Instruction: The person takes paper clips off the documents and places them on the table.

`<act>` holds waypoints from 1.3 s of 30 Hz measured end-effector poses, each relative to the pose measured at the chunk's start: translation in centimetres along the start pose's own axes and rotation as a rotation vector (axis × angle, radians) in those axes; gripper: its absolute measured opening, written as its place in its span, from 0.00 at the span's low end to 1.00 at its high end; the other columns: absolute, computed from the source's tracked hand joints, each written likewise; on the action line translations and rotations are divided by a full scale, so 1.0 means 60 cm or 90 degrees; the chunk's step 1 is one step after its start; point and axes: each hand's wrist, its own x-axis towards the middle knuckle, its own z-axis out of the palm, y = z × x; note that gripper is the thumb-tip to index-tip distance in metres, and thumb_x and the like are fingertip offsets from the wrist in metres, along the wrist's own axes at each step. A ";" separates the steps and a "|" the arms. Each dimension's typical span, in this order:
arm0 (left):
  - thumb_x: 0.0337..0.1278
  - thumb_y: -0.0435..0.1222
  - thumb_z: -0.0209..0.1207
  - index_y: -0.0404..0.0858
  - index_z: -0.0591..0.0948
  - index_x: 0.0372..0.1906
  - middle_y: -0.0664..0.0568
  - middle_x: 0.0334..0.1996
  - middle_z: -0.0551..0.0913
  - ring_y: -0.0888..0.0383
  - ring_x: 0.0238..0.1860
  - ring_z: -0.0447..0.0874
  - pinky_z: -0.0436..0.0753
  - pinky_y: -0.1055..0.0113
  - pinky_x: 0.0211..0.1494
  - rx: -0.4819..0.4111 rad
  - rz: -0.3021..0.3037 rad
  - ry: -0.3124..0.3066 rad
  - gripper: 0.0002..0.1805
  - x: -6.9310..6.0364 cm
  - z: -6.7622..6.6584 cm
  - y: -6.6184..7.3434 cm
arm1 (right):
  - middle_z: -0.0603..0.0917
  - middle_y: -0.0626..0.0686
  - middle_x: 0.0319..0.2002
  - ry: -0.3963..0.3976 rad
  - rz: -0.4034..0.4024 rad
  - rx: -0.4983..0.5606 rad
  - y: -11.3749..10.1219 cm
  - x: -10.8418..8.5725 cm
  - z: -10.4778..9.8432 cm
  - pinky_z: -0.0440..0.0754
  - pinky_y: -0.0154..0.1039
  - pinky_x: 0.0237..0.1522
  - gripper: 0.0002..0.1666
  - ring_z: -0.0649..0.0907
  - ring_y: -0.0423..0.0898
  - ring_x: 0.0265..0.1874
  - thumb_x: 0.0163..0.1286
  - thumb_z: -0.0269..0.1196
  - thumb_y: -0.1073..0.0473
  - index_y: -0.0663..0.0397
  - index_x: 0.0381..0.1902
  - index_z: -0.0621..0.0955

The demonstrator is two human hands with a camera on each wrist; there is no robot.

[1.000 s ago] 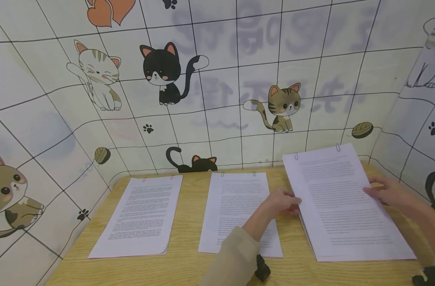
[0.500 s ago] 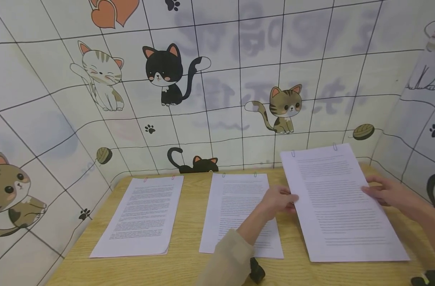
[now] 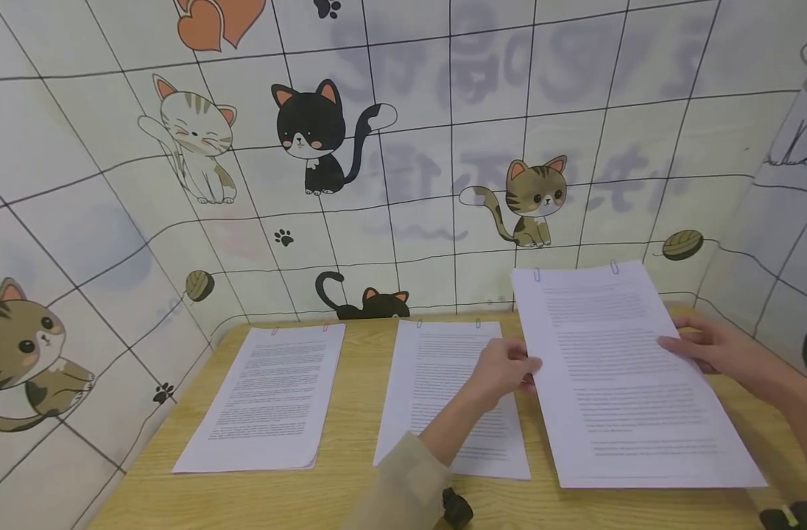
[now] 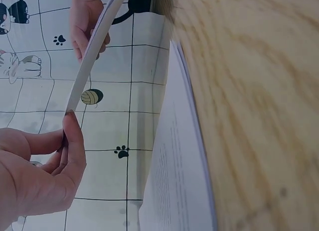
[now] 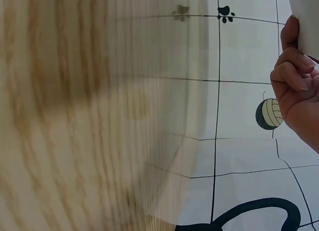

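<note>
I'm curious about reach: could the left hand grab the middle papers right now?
Probably not without letting go: the left hand pinches the raised papers, although the middle papers lie close by.

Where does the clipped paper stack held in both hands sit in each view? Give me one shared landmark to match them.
Head: the held stack is at the right, printed face showing.
Left wrist: the held stack is a narrow slanting strip, upper left, nearly edge-on.
Right wrist: only part of the held stack shows, top right corner.
Shared landmark: the right hand, at the stack's edge in all three.
</note>
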 end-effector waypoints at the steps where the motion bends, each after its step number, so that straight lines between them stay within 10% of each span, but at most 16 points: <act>1: 0.62 0.22 0.61 0.30 0.83 0.32 0.51 0.23 0.81 0.59 0.22 0.78 0.87 0.61 0.33 0.002 0.005 -0.004 0.04 -0.002 -0.003 0.001 | 0.85 0.59 0.48 0.000 -0.011 0.003 -0.004 -0.001 0.002 0.84 0.42 0.38 0.36 0.87 0.52 0.37 0.80 0.56 0.49 0.68 0.71 0.58; 21: 0.65 0.25 0.61 0.30 0.81 0.35 0.50 0.29 0.83 0.59 0.24 0.83 0.87 0.64 0.33 0.046 0.065 -0.034 0.02 -0.049 -0.104 0.017 | 0.89 0.52 0.41 0.006 -0.190 0.030 -0.053 0.012 0.047 0.86 0.40 0.32 0.20 0.88 0.51 0.32 0.74 0.62 0.62 0.60 0.61 0.75; 28: 0.63 0.24 0.62 0.28 0.79 0.34 0.50 0.27 0.82 0.58 0.23 0.81 0.87 0.63 0.32 0.056 0.087 -0.014 0.03 -0.073 -0.151 0.016 | 0.68 0.55 0.17 -0.057 -0.211 0.051 -0.087 0.012 0.074 0.72 0.39 0.24 0.22 0.68 0.51 0.16 0.77 0.59 0.61 0.59 0.65 0.72; 39: 0.65 0.26 0.61 0.27 0.79 0.37 0.50 0.29 0.80 0.58 0.26 0.81 0.86 0.64 0.33 0.099 0.083 -0.015 0.03 -0.117 -0.224 0.012 | 0.86 0.61 0.38 -0.159 -0.238 0.096 -0.139 0.020 0.125 0.67 0.39 0.16 0.20 0.73 0.46 0.17 0.77 0.58 0.63 0.64 0.63 0.73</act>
